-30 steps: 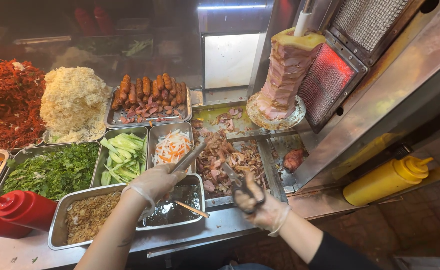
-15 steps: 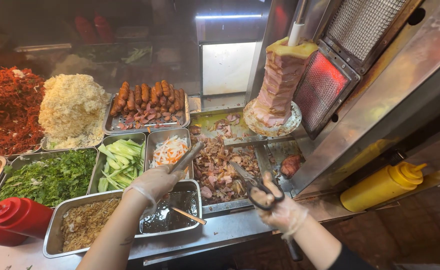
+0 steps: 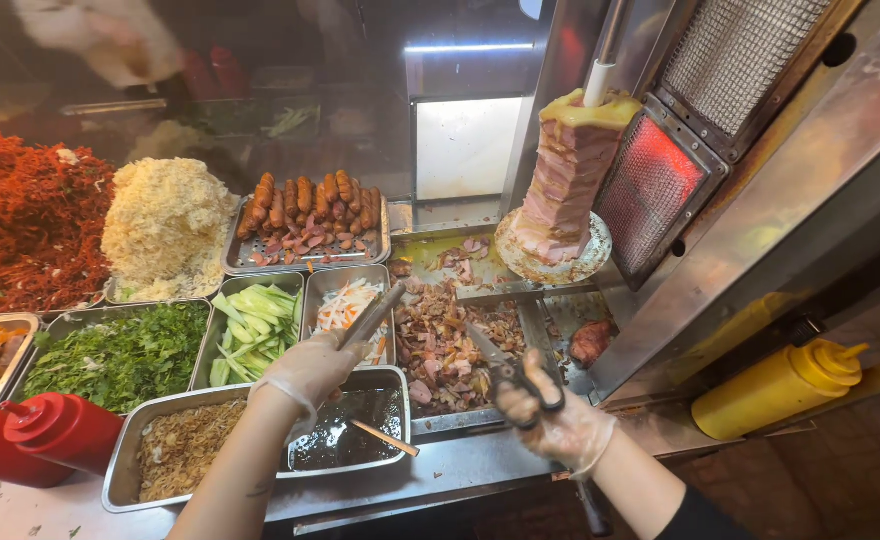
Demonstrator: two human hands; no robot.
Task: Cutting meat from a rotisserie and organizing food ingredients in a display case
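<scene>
A tall cone of stacked meat (image 3: 572,170) stands on its spit at the counter's back right, beside the glowing grill (image 3: 650,185). The tray of chopped meat (image 3: 440,345) lies below it, near the front edge. The right hand (image 3: 552,420) grips black scissors (image 3: 505,368) over that tray. The left hand (image 3: 310,368) clasps metal tongs (image 3: 370,315) above the shredded carrot pan (image 3: 348,305).

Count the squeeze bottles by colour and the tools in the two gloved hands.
Red squeeze bottles: 2
Yellow squeeze bottle: 1
Tongs, in the left hand: 1
Scissors, in the right hand: 1
Total: 5
</scene>
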